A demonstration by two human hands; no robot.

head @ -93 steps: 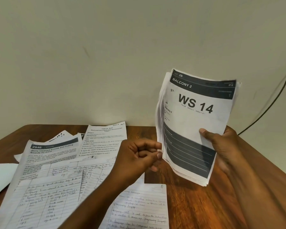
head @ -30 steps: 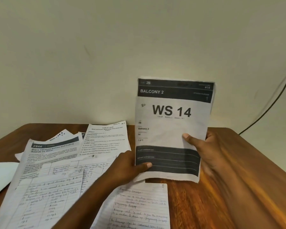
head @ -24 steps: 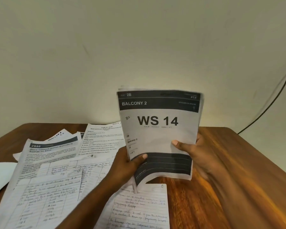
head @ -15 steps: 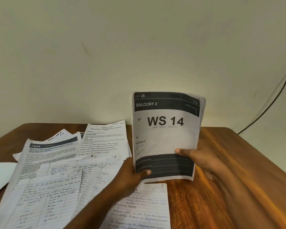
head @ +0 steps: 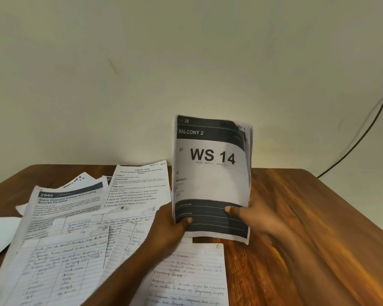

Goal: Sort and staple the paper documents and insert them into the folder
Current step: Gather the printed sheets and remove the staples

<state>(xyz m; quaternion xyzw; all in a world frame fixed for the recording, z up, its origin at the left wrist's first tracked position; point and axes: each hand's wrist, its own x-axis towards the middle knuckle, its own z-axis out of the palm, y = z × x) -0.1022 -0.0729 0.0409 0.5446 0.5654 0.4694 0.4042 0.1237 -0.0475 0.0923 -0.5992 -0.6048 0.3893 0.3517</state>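
Papers headed "WS 14" (head: 211,173) stand upright as a stack, pinched at the bottom edge from both sides: the left hand (head: 167,228) holds the lower left corner with its thumb across the dark band, the right hand (head: 251,217) holds the lower right with its thumb on the front. The stack's top right corner curls back. Left of the grip, loose sheets (head: 75,228) lie overlapped on the wooden table (head: 307,228); a handwritten page (head: 192,277) lies just below it.
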